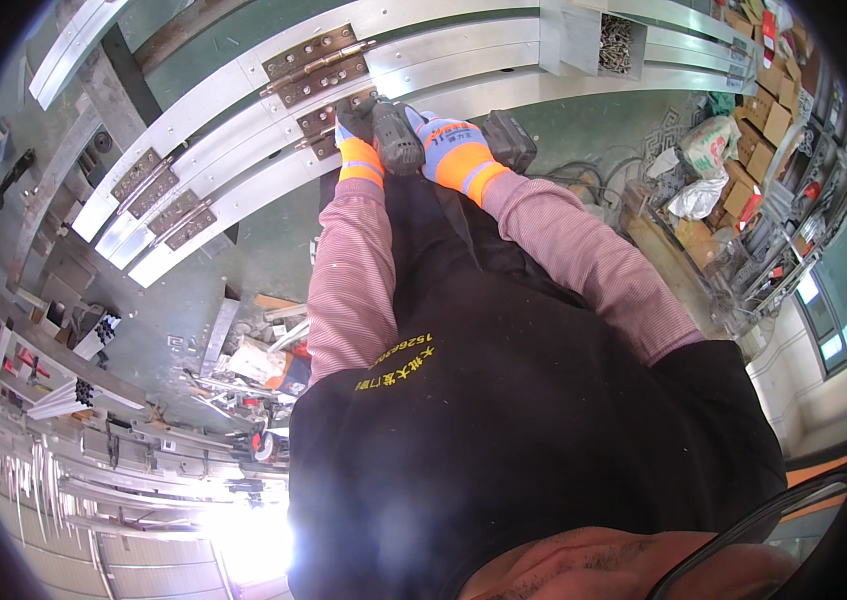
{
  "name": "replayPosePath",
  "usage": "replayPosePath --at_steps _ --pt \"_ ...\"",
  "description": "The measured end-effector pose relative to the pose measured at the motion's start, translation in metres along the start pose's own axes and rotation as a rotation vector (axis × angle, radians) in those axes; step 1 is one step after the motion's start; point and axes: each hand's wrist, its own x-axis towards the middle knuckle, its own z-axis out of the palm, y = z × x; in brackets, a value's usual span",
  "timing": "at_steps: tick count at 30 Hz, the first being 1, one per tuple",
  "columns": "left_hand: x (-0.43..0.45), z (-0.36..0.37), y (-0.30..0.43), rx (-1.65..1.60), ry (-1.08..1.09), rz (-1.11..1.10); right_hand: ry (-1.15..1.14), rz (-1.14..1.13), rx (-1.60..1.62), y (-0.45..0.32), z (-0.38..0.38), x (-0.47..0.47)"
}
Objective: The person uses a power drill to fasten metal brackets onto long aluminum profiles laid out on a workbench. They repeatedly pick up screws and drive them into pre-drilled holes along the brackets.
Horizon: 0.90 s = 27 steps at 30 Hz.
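Both my hands wear blue and orange work gloves. My right hand is closed round the grip of a dark cordless power drill, whose battery pack juts out to the right. At the drill's left side is my left hand, its fingers near the drill's front end; whether they hold anything is hidden. The drill's front end is at a bronze-coloured butt hinge on the long aluminium profiles. A larger pair of hinge leaves lies just beyond, and more hinges sit towards the left ends.
A metal box of screws stands on the profiles at the upper right. Cardboard boxes and plastic bags are heaped at the right. Offcuts and scrap lie on the floor at the left, near a steel beam.
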Motion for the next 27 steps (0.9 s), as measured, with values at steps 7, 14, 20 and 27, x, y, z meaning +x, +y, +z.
replayPosePath --at_steps 7,14,20,27 --pt "-0.005 0.004 -0.002 0.081 0.046 0.017 0.016 0.005 -0.002 0.004 0.005 0.004" --pt "0.0 -0.002 -0.002 0.076 0.053 -0.018 0.002 0.005 0.008 0.003 -0.003 0.003" --pt "0.003 -0.007 -0.005 0.202 -0.034 0.141 -0.011 -0.016 -0.007 -0.001 -0.012 0.0" --pt "0.012 -0.01 -0.006 0.031 0.04 -0.044 -0.019 -0.002 -0.02 0.003 -0.005 0.003"
